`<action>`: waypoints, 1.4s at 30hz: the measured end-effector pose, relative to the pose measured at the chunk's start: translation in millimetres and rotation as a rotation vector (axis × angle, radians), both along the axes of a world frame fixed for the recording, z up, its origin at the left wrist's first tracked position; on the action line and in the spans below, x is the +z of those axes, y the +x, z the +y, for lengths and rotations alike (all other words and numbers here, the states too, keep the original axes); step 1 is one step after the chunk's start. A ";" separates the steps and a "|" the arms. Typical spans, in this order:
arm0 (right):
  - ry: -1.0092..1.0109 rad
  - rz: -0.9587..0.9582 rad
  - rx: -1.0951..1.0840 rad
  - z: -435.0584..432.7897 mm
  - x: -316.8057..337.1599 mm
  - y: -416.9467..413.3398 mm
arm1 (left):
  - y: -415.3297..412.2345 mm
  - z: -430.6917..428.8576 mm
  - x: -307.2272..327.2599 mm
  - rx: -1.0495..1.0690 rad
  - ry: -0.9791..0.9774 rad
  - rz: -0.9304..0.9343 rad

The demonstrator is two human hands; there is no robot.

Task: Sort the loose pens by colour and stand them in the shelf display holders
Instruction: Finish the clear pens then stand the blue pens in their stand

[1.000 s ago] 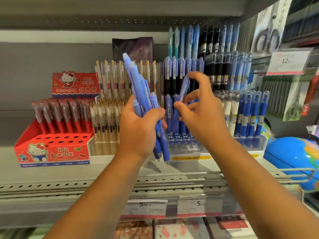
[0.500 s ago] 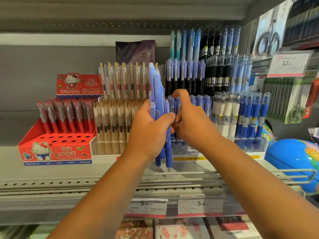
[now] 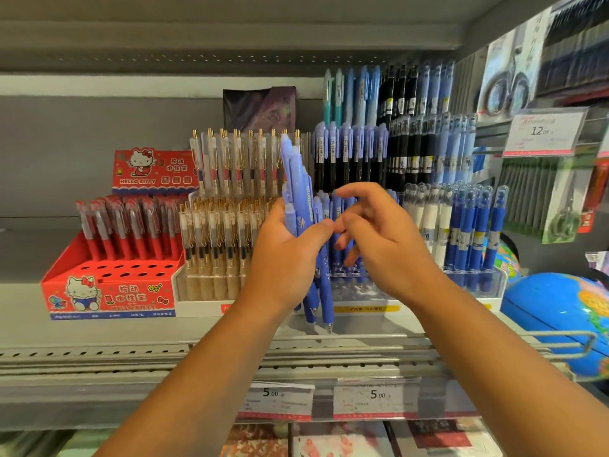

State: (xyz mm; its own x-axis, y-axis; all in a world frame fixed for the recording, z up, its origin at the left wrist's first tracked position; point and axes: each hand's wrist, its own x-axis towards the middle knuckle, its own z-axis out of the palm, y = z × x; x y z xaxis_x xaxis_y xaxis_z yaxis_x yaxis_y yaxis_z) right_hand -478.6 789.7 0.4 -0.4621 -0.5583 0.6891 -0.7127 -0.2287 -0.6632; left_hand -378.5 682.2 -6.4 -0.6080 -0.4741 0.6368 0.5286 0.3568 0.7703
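Several blue pens [image 3: 296, 192] are bunched in the left hand [image 3: 283, 258], which grips them tight (so they are not put away yet), while the right hand [image 3: 379, 239], fingers loose and holding nothing, sits just beside them, with the clear holder [image 3: 359, 291] behind both hands.

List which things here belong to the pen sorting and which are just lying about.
Job: left hand gripping blue pens; right hand; clear holder.
Lying about: red Hello Kitty box; globe; price tags; hanging scissors.
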 end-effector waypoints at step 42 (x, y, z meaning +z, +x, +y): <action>-0.038 0.043 -0.178 -1.2 4.9 -17.7 | 2.8 -5.5 0.7 0.164 0.028 -0.037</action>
State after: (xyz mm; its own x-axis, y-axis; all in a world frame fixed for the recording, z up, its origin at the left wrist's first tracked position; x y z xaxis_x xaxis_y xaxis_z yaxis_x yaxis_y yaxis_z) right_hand -496.3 788.5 5.2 -0.5209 -0.4433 0.7294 -0.7716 -0.1210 -0.6245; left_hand -375.7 676.7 -5.6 -0.5439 -0.5861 0.6006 0.4365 0.4137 0.7990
